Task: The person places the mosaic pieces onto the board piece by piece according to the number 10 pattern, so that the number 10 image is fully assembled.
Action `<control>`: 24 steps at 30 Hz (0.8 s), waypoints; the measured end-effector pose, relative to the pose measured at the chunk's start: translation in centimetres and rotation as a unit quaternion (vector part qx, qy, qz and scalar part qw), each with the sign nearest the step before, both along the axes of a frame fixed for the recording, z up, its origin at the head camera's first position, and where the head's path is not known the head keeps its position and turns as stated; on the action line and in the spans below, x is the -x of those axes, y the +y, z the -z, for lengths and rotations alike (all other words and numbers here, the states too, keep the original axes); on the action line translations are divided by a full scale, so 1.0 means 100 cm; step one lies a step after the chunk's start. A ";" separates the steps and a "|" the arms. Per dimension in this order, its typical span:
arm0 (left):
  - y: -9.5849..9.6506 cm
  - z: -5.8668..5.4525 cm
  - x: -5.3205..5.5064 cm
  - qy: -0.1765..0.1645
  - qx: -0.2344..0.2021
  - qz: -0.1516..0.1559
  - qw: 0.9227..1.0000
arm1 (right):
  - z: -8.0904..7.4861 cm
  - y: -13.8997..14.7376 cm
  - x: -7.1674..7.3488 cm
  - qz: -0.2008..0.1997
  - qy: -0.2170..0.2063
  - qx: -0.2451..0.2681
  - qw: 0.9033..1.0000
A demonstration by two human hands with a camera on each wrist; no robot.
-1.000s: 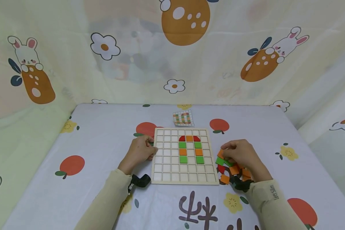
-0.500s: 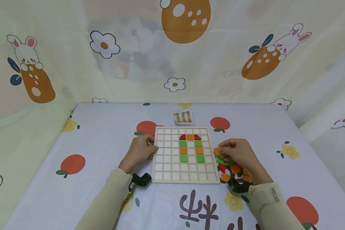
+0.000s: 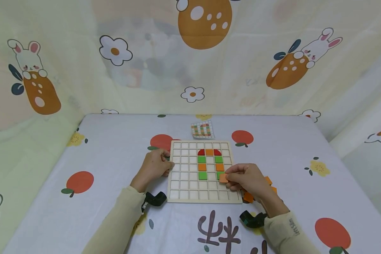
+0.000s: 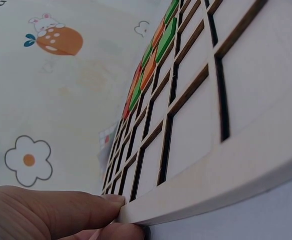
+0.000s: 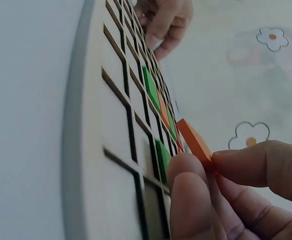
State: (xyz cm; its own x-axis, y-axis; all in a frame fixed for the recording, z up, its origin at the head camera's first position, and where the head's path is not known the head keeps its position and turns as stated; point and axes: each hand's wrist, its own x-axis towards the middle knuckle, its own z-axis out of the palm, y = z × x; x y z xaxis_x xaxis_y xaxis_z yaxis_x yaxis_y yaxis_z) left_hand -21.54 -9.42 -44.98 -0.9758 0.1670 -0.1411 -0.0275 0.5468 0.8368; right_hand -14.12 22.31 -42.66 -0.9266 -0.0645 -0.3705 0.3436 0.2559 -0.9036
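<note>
Left sleeve (image 3: 120, 215) comes in from the near edge, black device (image 3: 155, 199) at its wrist. Left hand (image 3: 154, 167) is at the left edge of the grid board (image 3: 184, 195), pinching the rim: thumb on it, finger lower down. Board lies flat on the patterned cloth (image 3: 108, 155), its rows running left-right and its side edges running away from the person; roughly square, foreshortened, so long axis can't be told. Card (image 3: 202, 129) with a printed coloured grid sits just beyond the far edge, slightly askew.

Seated tiles form an arch, legs pointing toward the person, long axis near-far. Left leg, far to near: red, green, orange, green. Orange top piece (image 3: 209, 152) between the two reds, whose rounded corners face outward and away. Right leg: same order.

Orange tile (image 3: 223, 178) is over the board, partly covering the right leg's nearest green tile (image 3: 218, 175) in the head view. Looks square from above, no clear long axis; free end points left, away from the fingers. Right wrist view shows it tilted, raised off the grid. Right hand (image 3: 248, 180) pinches it by the fingertips. Loose orange tiles (image 3: 248, 197) lie right of the board, partly hidden by that hand.
</note>
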 end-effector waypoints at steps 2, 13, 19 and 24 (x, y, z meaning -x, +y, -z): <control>0.000 0.000 0.000 0.001 0.001 -0.001 1.000 | 0.001 -0.003 -0.001 -0.008 0.000 0.001 1.000; 0.002 -0.001 0.000 -0.004 0.003 -0.007 1.000 | 0.011 -0.016 -0.003 -0.029 0.008 -0.012 0.999; 0.002 -0.002 -0.001 -0.005 0.003 -0.011 1.000 | 0.012 -0.023 -0.004 -0.033 0.019 -0.028 0.999; 0.001 -0.002 -0.001 -0.006 0.001 -0.006 1.000 | 0.012 -0.025 -0.006 -0.035 0.030 -0.031 0.998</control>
State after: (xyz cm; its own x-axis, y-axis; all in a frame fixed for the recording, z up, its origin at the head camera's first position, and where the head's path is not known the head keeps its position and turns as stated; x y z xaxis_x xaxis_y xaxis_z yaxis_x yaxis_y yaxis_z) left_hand -21.48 -9.33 -44.81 -0.9761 0.1546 -0.1525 -0.0439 0.5472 0.8358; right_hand -13.57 19.77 -43.87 -0.9409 -0.1091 -0.3206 0.2693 0.3330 -0.9037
